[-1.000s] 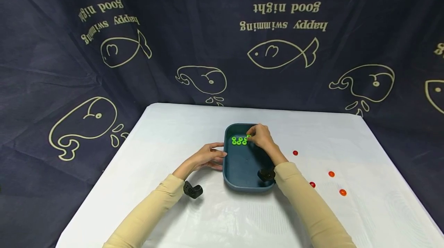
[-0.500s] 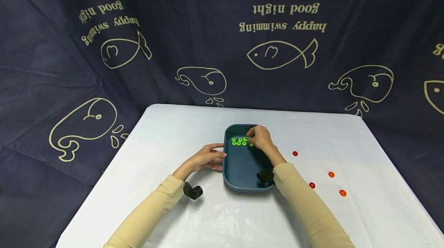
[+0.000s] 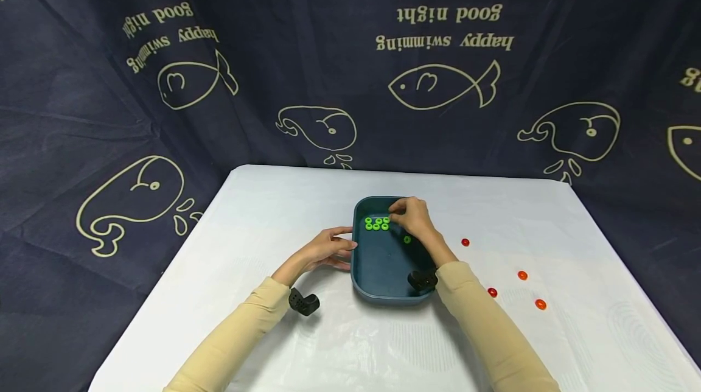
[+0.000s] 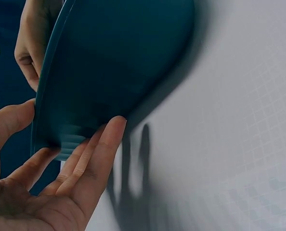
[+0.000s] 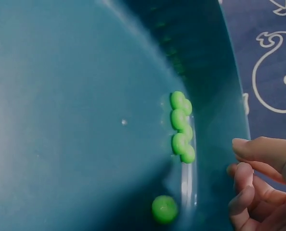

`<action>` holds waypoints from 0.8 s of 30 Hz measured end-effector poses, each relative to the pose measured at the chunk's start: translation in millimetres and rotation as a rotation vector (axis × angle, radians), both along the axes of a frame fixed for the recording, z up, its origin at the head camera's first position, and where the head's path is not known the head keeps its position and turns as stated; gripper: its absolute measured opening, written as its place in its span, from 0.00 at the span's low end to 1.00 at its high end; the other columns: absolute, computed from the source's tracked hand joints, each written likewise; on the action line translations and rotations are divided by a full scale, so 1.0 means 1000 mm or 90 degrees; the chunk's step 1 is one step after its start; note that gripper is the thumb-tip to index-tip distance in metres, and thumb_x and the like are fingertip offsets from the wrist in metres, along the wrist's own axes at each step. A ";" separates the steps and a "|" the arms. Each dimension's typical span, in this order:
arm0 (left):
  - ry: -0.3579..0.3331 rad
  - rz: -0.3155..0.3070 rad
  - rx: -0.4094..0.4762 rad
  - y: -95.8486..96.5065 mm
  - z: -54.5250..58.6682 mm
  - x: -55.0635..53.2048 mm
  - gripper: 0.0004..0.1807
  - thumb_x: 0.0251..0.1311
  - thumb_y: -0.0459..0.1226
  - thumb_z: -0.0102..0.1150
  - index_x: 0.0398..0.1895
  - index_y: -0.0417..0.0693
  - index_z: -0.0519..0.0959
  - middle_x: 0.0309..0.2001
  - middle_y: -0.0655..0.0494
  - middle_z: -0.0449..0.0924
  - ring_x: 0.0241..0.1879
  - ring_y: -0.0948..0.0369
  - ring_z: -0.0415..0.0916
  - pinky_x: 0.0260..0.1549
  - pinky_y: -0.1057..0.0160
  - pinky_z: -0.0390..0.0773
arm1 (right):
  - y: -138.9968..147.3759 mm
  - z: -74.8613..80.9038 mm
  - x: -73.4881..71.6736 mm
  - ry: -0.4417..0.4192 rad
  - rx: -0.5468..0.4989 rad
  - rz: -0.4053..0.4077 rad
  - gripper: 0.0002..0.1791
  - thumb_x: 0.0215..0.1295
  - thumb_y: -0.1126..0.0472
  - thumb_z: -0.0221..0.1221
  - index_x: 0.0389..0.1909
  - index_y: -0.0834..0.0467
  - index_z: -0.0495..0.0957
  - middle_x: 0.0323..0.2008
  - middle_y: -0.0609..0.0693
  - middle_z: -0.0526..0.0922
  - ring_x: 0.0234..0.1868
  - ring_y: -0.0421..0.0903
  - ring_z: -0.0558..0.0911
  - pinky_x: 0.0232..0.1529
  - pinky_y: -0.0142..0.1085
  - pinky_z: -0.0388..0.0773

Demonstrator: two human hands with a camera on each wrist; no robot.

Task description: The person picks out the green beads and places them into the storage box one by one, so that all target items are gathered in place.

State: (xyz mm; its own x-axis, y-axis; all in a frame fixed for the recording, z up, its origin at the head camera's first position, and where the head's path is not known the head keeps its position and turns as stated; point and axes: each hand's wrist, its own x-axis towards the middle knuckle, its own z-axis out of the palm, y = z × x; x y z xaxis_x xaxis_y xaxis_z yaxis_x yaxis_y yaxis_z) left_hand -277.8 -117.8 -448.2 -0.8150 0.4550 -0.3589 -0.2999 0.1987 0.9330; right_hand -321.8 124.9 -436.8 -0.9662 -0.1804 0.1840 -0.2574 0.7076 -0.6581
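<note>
My left hand (image 3: 328,248) is at the left side of a dark teal plastic tray (image 3: 383,264). In the left wrist view, its thumb touches the rim and its straight fingers (image 4: 97,163) lie along the outer wall. My right hand (image 3: 412,217) hovers over the tray's far right part, nothing between its thumb and loosely bent fingers. Several small green rings (image 5: 179,119) form two short rows along the far wall inside the tray. One loose green ring (image 5: 164,209) lies apart from them on the tray floor, close to the right hand.
On the white table (image 3: 285,197) to the right of the tray lie a red ring (image 3: 465,242), a second red ring (image 3: 492,292), and two orange-red rings (image 3: 523,275). A dark printed curtain (image 3: 328,45) hangs behind the table.
A green ring at my right fingertips has come free and moved down and right across the tray floor. The left hand and tray have stayed in place.
</note>
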 end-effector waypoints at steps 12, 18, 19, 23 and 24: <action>0.000 0.000 0.003 0.001 0.000 0.000 0.35 0.61 0.37 0.56 0.71 0.44 0.57 0.57 0.35 0.71 0.40 0.58 0.80 0.43 0.51 0.85 | 0.017 0.019 0.013 0.049 -0.074 -0.002 0.11 0.58 0.66 0.63 0.41 0.66 0.83 0.40 0.63 0.85 0.27 0.56 0.84 0.21 0.31 0.80; -0.003 0.005 -0.002 0.001 0.001 0.000 0.34 0.61 0.37 0.56 0.71 0.45 0.57 0.56 0.36 0.72 0.39 0.59 0.80 0.43 0.51 0.85 | 0.027 0.033 0.020 0.055 -0.088 -0.023 0.11 0.57 0.65 0.63 0.40 0.64 0.83 0.39 0.62 0.85 0.26 0.57 0.83 0.20 0.28 0.78; -0.003 0.005 -0.003 0.001 0.001 0.000 0.34 0.61 0.37 0.56 0.71 0.45 0.57 0.56 0.36 0.72 0.39 0.59 0.81 0.43 0.52 0.85 | 0.029 0.035 0.022 0.057 -0.091 -0.027 0.11 0.58 0.64 0.63 0.41 0.64 0.83 0.39 0.62 0.85 0.26 0.57 0.83 0.20 0.28 0.78; 0.000 0.004 -0.006 0.001 -0.001 -0.001 0.34 0.61 0.37 0.56 0.70 0.46 0.58 0.56 0.37 0.72 0.39 0.59 0.81 0.43 0.52 0.85 | 0.038 0.042 0.028 0.061 -0.106 -0.042 0.11 0.58 0.62 0.63 0.41 0.63 0.83 0.37 0.61 0.86 0.25 0.55 0.83 0.19 0.28 0.76; 0.000 0.004 -0.007 0.001 -0.001 -0.001 0.34 0.61 0.37 0.56 0.70 0.46 0.58 0.56 0.37 0.72 0.39 0.59 0.81 0.43 0.52 0.85 | 0.041 0.043 0.029 0.061 -0.109 -0.047 0.12 0.58 0.62 0.63 0.41 0.63 0.83 0.37 0.61 0.86 0.24 0.53 0.83 0.18 0.27 0.76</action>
State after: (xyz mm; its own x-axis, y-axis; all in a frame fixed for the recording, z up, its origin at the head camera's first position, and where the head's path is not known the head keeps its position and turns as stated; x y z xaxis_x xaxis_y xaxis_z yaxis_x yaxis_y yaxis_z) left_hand -279.2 -117.0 -449.3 -0.8179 0.4452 -0.3645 -0.3019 0.2073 0.9306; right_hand -292.4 165.5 -393.3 -0.9521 -0.0679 0.2981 -0.2767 0.6062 -0.7456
